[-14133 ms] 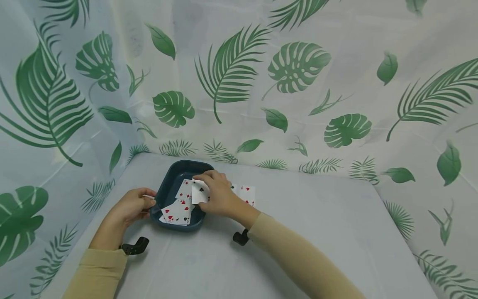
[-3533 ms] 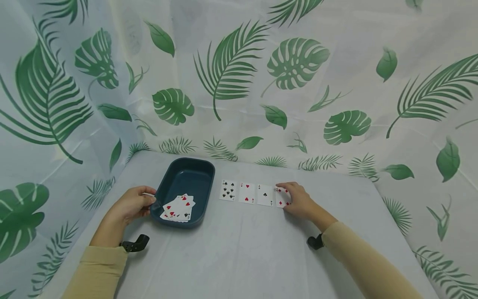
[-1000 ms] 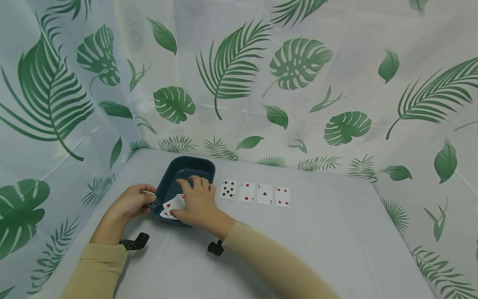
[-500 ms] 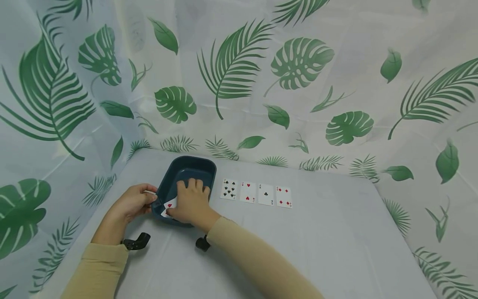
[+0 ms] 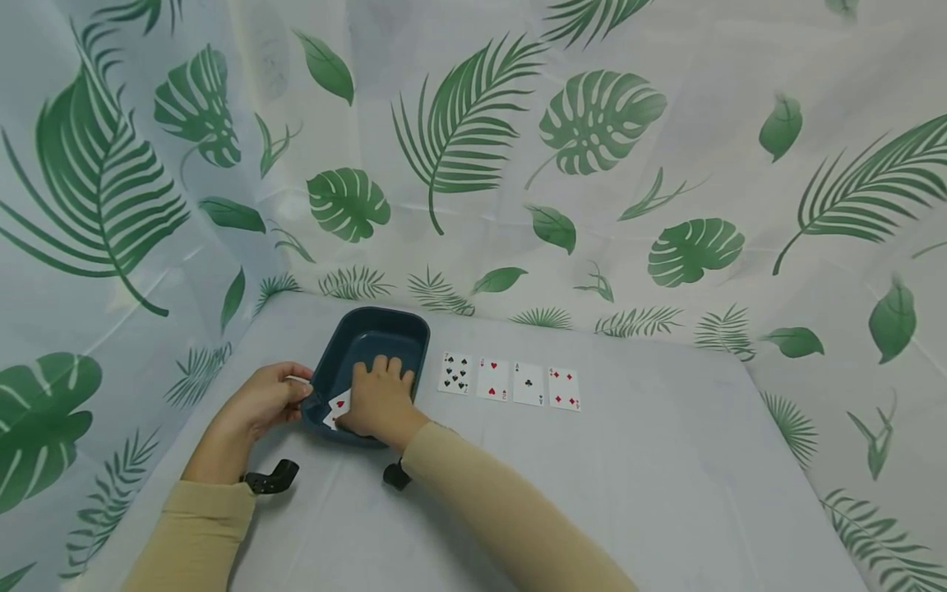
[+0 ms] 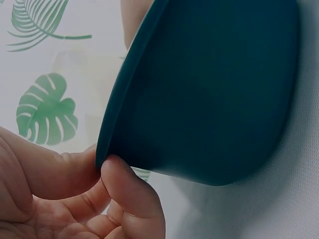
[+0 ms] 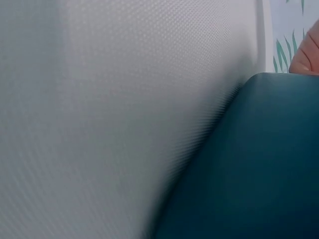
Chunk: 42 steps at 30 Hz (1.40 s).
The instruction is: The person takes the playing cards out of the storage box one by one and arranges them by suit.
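A dark blue tray (image 5: 370, 344) stands left of the middle in the head view. Its left rim is pinched between thumb and finger of my left hand (image 5: 265, 401), plainly so in the left wrist view, where the tray's outer wall (image 6: 209, 89) fills much of the picture. My right hand (image 5: 381, 404) is down inside the tray over loose playing cards (image 5: 339, 403), its thumb at their near edge. Whether it grips a card is hidden by the hand. The right wrist view has only the tray's outside (image 7: 254, 159) and part of a hand (image 7: 308, 55).
Right of the tray, face-up cards lie in a row: a spade card (image 5: 455, 373), the two of hearts (image 5: 492, 380), the ace of clubs (image 5: 528, 384) and a diamond card (image 5: 565, 389). A leaf-print curtain (image 5: 473, 148) rises behind the white table (image 5: 666, 460).
The diamond card, under my right hand earlier, lies released at the row's right end. My right hand has moved left into the tray and lowered onto the cards. The left hand keeps its place.
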Motion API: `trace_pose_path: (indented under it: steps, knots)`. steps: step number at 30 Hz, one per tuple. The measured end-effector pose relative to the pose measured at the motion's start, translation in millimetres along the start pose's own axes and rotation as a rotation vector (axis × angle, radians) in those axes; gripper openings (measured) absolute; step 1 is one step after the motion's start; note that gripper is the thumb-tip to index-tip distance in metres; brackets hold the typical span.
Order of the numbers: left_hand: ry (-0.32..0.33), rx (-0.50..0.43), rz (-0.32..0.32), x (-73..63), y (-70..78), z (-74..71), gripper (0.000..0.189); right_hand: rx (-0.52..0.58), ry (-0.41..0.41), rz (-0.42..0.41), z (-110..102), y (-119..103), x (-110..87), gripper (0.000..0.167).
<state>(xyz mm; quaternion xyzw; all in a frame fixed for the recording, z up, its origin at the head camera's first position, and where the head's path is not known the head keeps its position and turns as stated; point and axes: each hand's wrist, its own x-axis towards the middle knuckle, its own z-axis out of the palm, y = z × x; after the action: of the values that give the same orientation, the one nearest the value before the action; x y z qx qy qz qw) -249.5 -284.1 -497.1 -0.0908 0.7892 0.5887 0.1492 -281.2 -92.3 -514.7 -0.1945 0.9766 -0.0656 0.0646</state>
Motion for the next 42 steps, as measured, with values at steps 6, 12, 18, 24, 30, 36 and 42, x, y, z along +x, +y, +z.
trace_pose_path:
  steps: [6, 12, 18, 24, 30, 36, 42]
  knots:
    - [-0.01, -0.012, 0.001, -1.2, 1.3, -0.3, 0.034, 0.054, -0.033, -0.035, 5, 1, 9.0, 0.084]
    - [-0.023, -0.017, 0.001, -3.2, 3.1, 0.8, 0.034, 0.086, 0.004, -0.078, -1, 2, 4.5, 0.084]
    - [-0.017, -0.009, -0.01, -2.4, 2.5, 0.3, 0.035, 0.16, 0.042, -0.106, -12, 2, -1.8, 0.084]
    - [-0.012, -0.009, -0.013, -1.6, 3.2, 0.3, 0.036, 0.229, 0.041, -0.157, -13, 9, 7.4, 0.086]
    - [-0.005, -0.005, -0.011, -0.2, 2.7, 1.0, 0.036, 0.312, -0.004, -0.196, -25, 14, 5.5, 0.087]
    - [0.008, 0.003, -0.014, 1.0, 1.7, 0.6, 0.036, 0.366, -0.025, -0.248, -30, 24, 0.7, 0.09]
    - [0.014, 0.007, -0.021, 0.6, 1.6, 1.1, 0.038, 0.387, -0.027, -0.316, -37, 39, -10.8, 0.092]
